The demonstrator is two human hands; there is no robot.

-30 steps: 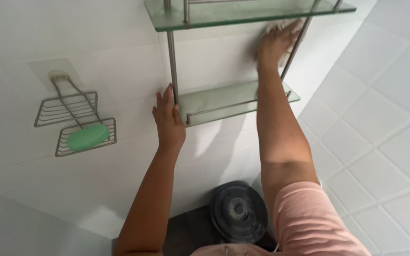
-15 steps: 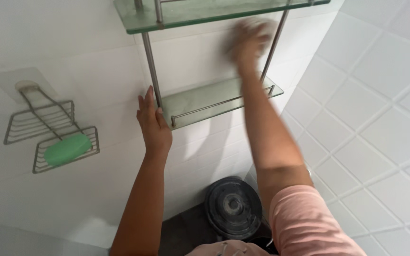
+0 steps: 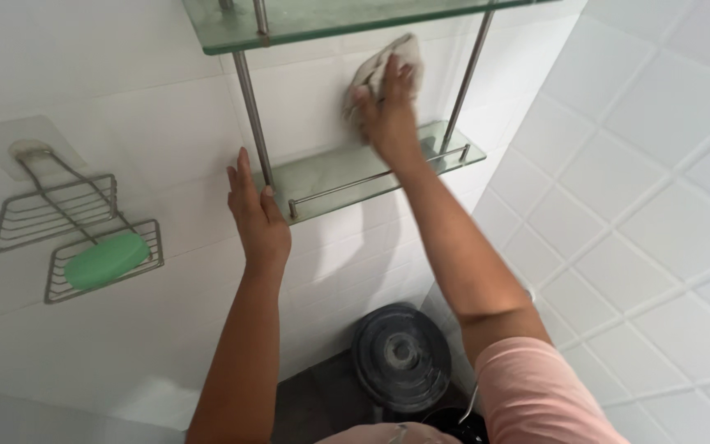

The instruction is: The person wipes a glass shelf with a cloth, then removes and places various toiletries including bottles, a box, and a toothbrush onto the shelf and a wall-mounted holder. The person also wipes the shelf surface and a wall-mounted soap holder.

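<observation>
Right-hand grip [image 3: 389, 123] clenched on a pale crumpled cloth [image 3: 380, 70], pressing it flat to the white tiled wall [image 3: 158, 123] between the two glass shelves. Left-hand grip [image 3: 256, 214] released, palm flat, fingers straight, resting on the wall just beside the left steel post [image 3: 252, 115] and the front left corner of the lower glass shelf [image 3: 355, 168]. Nearest the camera: pink sleeve [image 3: 536, 395] on the right arm, then a round dark lid [image 3: 400, 355] low on the floor between both forearms. Further out, lower shelf with a thin steel rail along its front edge. Left of it on the wall, a two-tier wire soap rack [image 3: 67, 222], green soap bar [image 3: 106, 259] lying in the lower basket. Farthest up, upper glass shelf [image 3: 306, 23], cloth just below it. Side wall [image 3: 659, 205] at right, diagonal white tiles.
</observation>
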